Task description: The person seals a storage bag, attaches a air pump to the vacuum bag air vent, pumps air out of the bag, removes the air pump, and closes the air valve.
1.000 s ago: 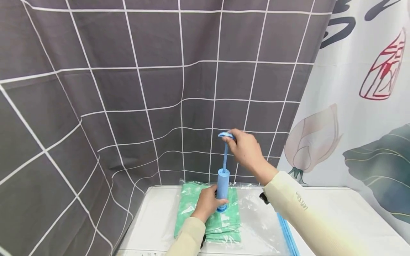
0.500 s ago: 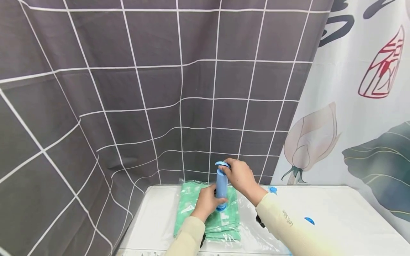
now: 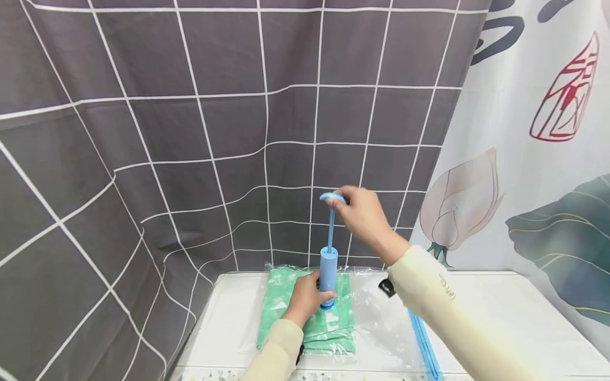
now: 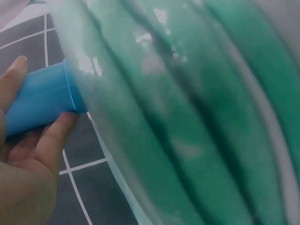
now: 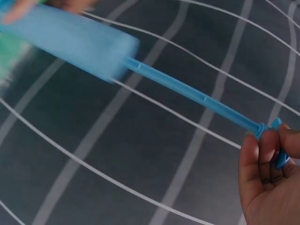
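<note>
A blue hand pump (image 3: 328, 270) stands upright on a clear vacuum bag (image 3: 381, 323) that holds folded green cloth (image 3: 286, 307). My left hand (image 3: 305, 299) grips the pump's barrel (image 4: 40, 101) near its base, against the bag (image 4: 187, 117). My right hand (image 3: 364, 217) grips the pump's handle (image 3: 332, 197), with the thin rod (image 5: 192, 93) pulled well out of the barrel (image 5: 70, 37). In the right wrist view my right hand (image 5: 274, 166) curls round the handle.
The bag lies on a white table (image 3: 500, 317) with a blue zip strip (image 3: 424, 344) along its right side. A grey grid-patterned curtain (image 3: 190, 132) hangs behind and to the left; a white flower-printed curtain (image 3: 534, 159) hangs on the right.
My right hand pushed the handle down to the barrel half a second ago and has now pulled it up again, rod extended. The left hand stayed on the barrel.
</note>
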Motion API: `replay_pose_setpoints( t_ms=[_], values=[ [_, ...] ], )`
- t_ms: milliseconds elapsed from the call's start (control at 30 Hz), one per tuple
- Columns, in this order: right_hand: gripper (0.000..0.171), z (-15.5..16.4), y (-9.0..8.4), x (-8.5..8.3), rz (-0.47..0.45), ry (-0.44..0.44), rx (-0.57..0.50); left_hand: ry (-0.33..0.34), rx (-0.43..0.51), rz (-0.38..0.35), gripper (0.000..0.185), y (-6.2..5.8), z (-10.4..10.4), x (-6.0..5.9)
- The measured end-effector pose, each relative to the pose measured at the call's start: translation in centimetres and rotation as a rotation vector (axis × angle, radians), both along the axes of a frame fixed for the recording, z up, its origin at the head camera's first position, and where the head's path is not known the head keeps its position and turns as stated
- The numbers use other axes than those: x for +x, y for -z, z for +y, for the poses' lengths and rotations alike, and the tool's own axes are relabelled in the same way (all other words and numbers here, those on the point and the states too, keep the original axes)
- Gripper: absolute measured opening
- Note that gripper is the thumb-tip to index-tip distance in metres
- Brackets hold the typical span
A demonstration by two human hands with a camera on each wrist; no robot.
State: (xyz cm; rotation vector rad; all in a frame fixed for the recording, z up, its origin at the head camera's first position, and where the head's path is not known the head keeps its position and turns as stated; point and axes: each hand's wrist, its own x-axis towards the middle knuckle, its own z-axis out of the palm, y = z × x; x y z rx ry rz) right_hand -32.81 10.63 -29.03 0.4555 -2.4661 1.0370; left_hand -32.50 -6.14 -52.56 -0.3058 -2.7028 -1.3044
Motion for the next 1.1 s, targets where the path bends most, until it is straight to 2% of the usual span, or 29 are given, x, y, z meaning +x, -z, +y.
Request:
replay_pose_setpoints(
  t_ms=[67,133,233,300,433,600,800,967,1100],
  values=[
    [0.022,0.0,-1.9,-0.1,0.006,-0.005,-0.003,-0.005,0.004,0.004,0.054,0.0,-0.1,0.0],
    [0.022,0.0,-3.0,-0.1,0.007,-0.012,0.000,-0.011,0.009,0.012,0.053,-0.1,-0.2,0.1],
    [0.025,0.0,-2.8,-0.2,0.018,-0.021,-0.004,-0.013,0.014,0.016,0.052,-0.1,-0.3,0.3],
    [0.026,0.2,-1.9,-0.2,0.044,-0.013,-0.005,-0.009,0.010,0.016,0.051,-0.3,-0.2,0.4],
    [0.028,0.0,1.2,-0.3,0.051,-0.010,0.043,-0.011,-0.014,0.003,0.052,-0.5,0.0,0.1],
    [0.027,-0.4,5.0,-0.2,-0.034,-0.010,0.081,0.002,-0.025,0.002,0.053,-0.5,0.1,-0.2],
    [0.021,-0.5,8.2,-0.1,-0.087,-0.022,0.099,0.001,-0.031,0.017,0.051,-0.4,0.1,-0.2],
    [0.019,-0.6,9.9,0.0,-0.124,-0.033,0.135,-0.002,-0.019,0.000,0.051,-0.1,0.0,-0.1],
    [0.018,-0.8,9.8,-0.1,-0.134,-0.047,0.192,0.003,-0.015,-0.009,0.052,0.0,0.0,-0.1]
  ],
)
